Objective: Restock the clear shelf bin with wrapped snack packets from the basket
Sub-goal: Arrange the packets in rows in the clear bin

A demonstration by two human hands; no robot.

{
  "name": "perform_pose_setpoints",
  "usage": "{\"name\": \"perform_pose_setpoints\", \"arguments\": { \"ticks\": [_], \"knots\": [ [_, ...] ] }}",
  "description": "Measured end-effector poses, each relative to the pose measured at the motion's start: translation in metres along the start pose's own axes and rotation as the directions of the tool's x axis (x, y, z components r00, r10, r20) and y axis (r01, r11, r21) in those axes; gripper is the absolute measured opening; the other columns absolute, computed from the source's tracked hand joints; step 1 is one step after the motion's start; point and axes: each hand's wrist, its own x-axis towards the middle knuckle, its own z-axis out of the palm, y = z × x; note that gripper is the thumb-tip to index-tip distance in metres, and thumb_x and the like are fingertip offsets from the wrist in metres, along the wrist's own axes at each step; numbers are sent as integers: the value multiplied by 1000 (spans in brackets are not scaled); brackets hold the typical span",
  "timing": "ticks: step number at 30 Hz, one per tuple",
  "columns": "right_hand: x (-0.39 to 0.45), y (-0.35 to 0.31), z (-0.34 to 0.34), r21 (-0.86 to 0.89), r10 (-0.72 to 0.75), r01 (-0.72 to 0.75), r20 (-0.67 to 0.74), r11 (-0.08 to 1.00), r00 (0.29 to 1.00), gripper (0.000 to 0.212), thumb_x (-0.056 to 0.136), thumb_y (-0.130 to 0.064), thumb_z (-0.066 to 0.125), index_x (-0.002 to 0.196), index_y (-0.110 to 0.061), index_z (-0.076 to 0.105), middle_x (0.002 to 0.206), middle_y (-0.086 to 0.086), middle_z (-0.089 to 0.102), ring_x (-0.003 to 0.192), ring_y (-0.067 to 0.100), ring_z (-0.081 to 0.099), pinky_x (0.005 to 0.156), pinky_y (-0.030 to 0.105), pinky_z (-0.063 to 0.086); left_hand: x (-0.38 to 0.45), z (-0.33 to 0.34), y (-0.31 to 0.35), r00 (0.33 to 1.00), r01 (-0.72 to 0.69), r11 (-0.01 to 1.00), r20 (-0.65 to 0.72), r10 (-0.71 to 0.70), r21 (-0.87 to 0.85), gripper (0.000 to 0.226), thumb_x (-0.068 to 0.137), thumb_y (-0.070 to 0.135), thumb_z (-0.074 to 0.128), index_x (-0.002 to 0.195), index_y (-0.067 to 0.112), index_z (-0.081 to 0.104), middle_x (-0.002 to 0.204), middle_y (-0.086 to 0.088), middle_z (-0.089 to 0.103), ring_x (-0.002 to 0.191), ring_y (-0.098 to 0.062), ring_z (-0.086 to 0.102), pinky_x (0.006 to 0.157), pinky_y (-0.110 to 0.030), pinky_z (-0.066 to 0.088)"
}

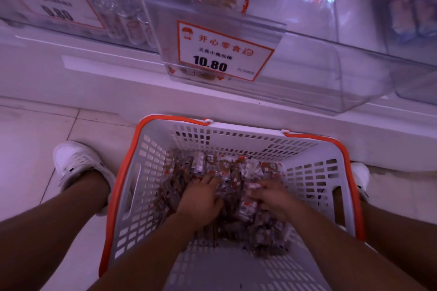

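White basket [151,168] holds snack packets [236,172] (brown, wrapped); left hand [201,198] lies flat on them, right hand [272,198] grip grasping some.

Left hand [201,198] and right hand [272,198] amid snack packets [236,172] in basket [151,163], below clear bin [307,59].

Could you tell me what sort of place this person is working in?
Most likely a snack shop aisle. A clear bin on a white shelf carries a price card reading 10.80, another card sits to its left, and both hands dig into wrapped packets in a basket.
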Motion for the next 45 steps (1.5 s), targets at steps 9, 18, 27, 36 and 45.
{"name": "perform_pose_setpoints", "arguments": {
  "ticks": [9, 18, 27, 36, 45],
  "knots": [
    [-16, -14, 16, 595, -52, -56, 163, 802, 985, 23, 95, -1, 56, 116, -3, 66, 110, 13, 72, 94, 23, 69, 77, 36, 61, 14, -9, 48, 834, 548, 70, 537, -125, -834, 33, 77, 17, 76, 108, 26, 67, 91, -4, 74, 85, -25, 71, 76, -40, 56],
    [-13, -12, 31, 341, -162, 135, 52, 930, 985, 15, 93, -9, 65, 107, -9, 72, 95, 4, 77, 83, 17, 73, 73, 34, 60, 13, -26, 19, 885, 432, 3, 423, -196, -902, 45, 86, -20, 50, 119, 4, 66, 102, -10, 75, 87, -23, 70, 59, -25, 54],
    [-7, 2, 43, 259, -145, 172, -120, 950, 982, 21, 90, -20, 71, 111, -16, 71, 113, 12, 71, 101, 34, 69, 86, 54, 58, 19, -32, 28, 824, 529, -28, 521, -221, -848, 35, 84, -8, 52, 116, -4, 66, 93, -14, 71, 69, -24, 66, 58, -29, 50],
    [-13, -16, 68, 561, -59, 268, -363, 783, 930, 21, 90, -14, 70, 111, -13, 69, 96, 13, 75, 82, 32, 73, 61, 39, 61, 19, -38, 36, 895, 404, 55, 383, -229, -913, 54, 81, -13, 70, 131, 4, 58, 111, -17, 68, 93, -28, 66, 73, -34, 56],
    [-81, -74, 52, 549, -176, 320, -299, 772, 938, 9, 89, -12, 69, 95, -5, 71, 83, 16, 70, 74, 31, 65, 72, 45, 57, -7, -133, 76, 909, 314, 236, 220, -355, -919, 45, 85, -18, 53, 121, 6, 63, 111, -19, 69, 93, -39, 68, 86, -65, 54]
  ]
}}
